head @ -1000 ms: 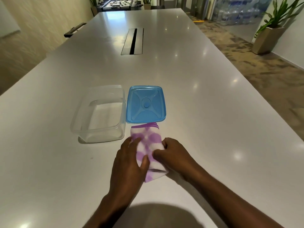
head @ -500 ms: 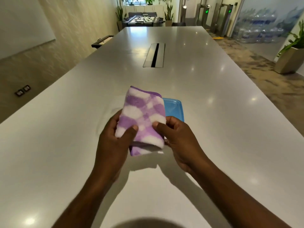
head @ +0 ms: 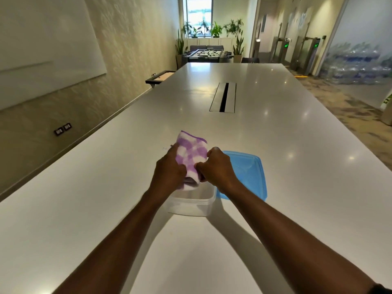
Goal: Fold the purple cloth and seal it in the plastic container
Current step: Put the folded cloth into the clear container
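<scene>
- One view only, worn on the head, above the near end of the table (head: 275,145).
- It faces forward and down along the tabletop toward the far window (head: 199,15).
- Both forearms reach in from the bottom edge, hands near centre.

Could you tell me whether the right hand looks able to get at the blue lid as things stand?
Probably yes, once it lets go. The right hand is gripping the purple cloth with the left hand, but the blue lid lies bare on the table just beside it, nothing between them.
</scene>
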`<state>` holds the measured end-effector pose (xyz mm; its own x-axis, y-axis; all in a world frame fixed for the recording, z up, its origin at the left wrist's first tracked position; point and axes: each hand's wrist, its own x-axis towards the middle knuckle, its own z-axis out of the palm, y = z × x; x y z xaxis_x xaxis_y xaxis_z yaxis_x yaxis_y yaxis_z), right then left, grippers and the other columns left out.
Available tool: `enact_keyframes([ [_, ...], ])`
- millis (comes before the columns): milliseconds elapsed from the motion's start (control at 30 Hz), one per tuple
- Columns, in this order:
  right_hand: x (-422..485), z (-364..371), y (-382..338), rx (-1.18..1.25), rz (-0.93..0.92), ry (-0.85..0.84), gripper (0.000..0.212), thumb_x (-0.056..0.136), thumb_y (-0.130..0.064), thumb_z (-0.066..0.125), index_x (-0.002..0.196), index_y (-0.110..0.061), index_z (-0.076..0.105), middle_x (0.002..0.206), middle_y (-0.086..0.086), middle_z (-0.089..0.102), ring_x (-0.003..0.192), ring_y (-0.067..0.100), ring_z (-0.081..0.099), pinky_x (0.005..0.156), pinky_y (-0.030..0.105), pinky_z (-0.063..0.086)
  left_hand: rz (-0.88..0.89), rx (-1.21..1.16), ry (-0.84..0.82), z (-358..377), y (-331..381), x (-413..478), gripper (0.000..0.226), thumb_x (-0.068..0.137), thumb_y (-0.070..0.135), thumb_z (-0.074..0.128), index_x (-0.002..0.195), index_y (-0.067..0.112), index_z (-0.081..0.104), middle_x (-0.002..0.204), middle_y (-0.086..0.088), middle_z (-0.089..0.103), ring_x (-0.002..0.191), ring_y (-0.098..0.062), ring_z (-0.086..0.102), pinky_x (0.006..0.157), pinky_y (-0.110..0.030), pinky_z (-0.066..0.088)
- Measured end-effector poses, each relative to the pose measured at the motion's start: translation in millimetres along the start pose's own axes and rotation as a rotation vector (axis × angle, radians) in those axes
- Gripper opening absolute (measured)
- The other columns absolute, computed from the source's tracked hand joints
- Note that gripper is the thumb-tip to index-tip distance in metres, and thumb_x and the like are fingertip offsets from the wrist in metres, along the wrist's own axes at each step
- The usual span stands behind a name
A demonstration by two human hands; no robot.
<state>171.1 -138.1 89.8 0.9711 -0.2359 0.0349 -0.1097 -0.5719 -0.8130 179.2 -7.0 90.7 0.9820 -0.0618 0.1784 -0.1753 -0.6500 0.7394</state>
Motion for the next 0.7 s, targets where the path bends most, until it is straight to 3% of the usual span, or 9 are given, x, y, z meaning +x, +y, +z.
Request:
enact_keyframes([
  [67,7,6,-1,-0.097,0.007,-0.019,0.037,0.080,-0.009,0.065,0.112,0.003,0.050,0.103,0.021,0.066,0.089,0.034,0.066,0.072,0.039,0.057,-0.022,0.063,-0.040,4,-5,7,0.052,0.085,0.015,0.053,0.136,0.022,0.041,0.116,-0.010,0.065,0.084,-0.020,0.057,0.066,-0.023,0.043],
  [200,16,21,-1,-0.290,0.008,-0.050,0.045,0.076,0.001,0.067,0.115,0.005,0.045,0.109,0.023,0.061,0.093,0.036,0.064,0.063,0.029,0.041,-0.067,0.166,-0.094,17,-16,15,0.040,0.086,0.018,0.054,0.125,0.014,0.047,0.106,-0.015,0.068,0.088,-0.030,0.065,0.071,-0.029,0.049],
  [367,21,38,6,-0.432,-0.051,-0.045,0.048,0.077,-0.008,0.071,0.117,0.006,0.048,0.109,0.021,0.063,0.093,0.035,0.066,0.064,0.028,0.039,-0.101,0.200,-0.143,25,-22,20,0.046,0.085,0.022,0.060,0.125,0.009,0.041,0.092,-0.007,0.061,0.069,-0.017,0.054,0.061,-0.022,0.042],
  [500,20,42,9,-0.506,-0.128,-0.094,0.032,0.088,-0.022,0.063,0.115,-0.006,0.057,0.105,0.015,0.066,0.089,0.029,0.066,0.064,0.028,0.040,-0.030,0.360,-0.277,28,-21,20,0.039,0.088,0.024,0.062,0.120,0.004,0.054,0.107,-0.013,0.067,0.094,-0.025,0.065,0.079,-0.027,0.050],
  [633,12,40,5,-0.635,-0.192,-0.209,0.027,0.092,-0.010,0.056,0.117,-0.002,0.061,0.115,0.022,0.064,0.101,0.033,0.064,0.081,0.033,0.048,0.001,0.496,-0.359,29,-15,21,0.028,0.089,0.018,0.060,0.111,0.002,0.061,0.109,-0.016,0.068,0.098,-0.027,0.064,0.089,-0.030,0.048],
  [700,7,36,2,-0.628,-0.196,-0.209,0.026,0.092,-0.008,0.056,0.115,0.001,0.062,0.116,0.022,0.063,0.101,0.033,0.064,0.082,0.033,0.048,-0.044,0.566,-0.432,28,-10,23,0.026,0.089,0.016,0.060,0.110,0.001,0.061,0.111,-0.016,0.067,0.100,-0.026,0.063,0.090,-0.030,0.047],
])
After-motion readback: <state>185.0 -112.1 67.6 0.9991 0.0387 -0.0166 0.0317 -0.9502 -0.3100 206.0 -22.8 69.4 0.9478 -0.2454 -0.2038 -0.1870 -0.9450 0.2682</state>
